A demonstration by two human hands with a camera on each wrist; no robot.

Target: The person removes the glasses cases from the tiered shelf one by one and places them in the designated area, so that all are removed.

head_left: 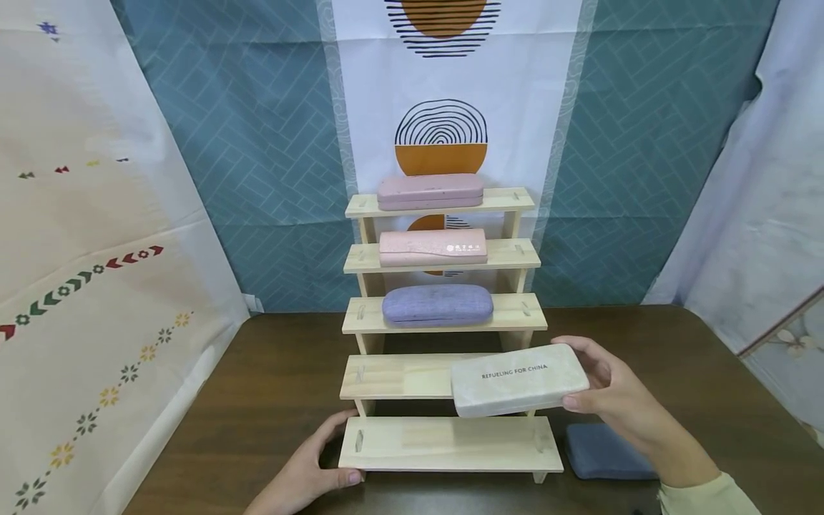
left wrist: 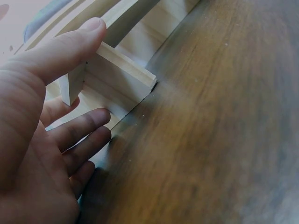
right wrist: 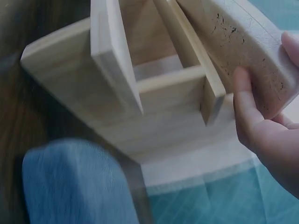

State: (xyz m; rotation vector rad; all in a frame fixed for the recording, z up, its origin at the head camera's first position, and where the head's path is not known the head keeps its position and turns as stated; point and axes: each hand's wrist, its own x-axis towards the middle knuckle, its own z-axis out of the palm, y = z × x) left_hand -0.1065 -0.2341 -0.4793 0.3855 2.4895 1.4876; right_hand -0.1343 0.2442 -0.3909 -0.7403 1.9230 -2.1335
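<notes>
Fingers and thumb of my right hand (head_left: 611, 390) make the grip on a beige marbled rectangular glasses case (head_left: 518, 379), held tilted over the right end of the 2nd step of the pale wooden 5-step display stand (head_left: 399, 377). My left hand (head_left: 315, 465) lies with relaxed fingers on the stand's lowest step, at its left front corner, thumb underneath. A dark blue fabric case (head_left: 605, 452) rests on the brown wooden tabletop (head_left: 257, 400), just right of the stand. 3 cases occupy the upper steps.
</notes>
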